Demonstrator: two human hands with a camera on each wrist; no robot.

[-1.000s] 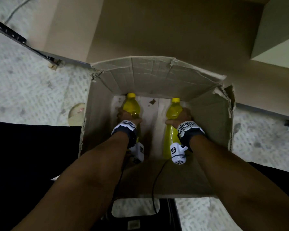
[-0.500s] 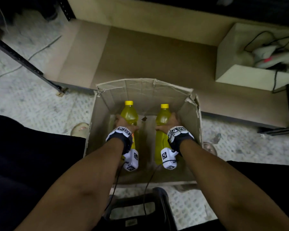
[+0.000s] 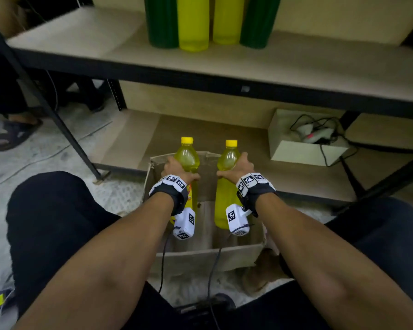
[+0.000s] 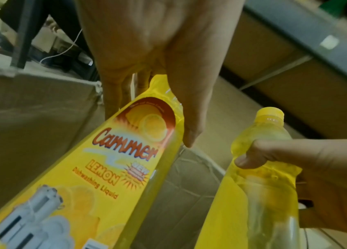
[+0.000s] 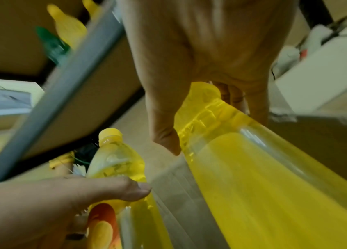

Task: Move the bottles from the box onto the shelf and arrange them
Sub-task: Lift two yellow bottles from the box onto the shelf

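Observation:
My left hand [image 3: 177,169] grips a yellow bottle [image 3: 187,158] with a lemon dishwashing label [image 4: 113,161] just below its shoulder. My right hand [image 3: 240,166] grips a second yellow bottle [image 3: 227,160] the same way, its clear side showing [image 5: 253,168]. Both bottles stand upright, their yellow caps above the rim of the cardboard box [image 3: 208,257] on the floor between my knees. The shelf board [image 3: 296,65] above carries several green and yellow bottles [image 3: 193,27] in a row.
A lower shelf board [image 3: 200,136] behind the box holds a white open box [image 3: 303,152] with cables. A black shelf post [image 3: 57,120] stands at the left, with another person's sandalled foot [image 3: 14,132] beyond it. Cables hang from my wrists.
Both hands have lifted their bottles up from the bottom of the box, so the caps now top its rim. My head has tilted up, bringing the shelf with bottles into view.

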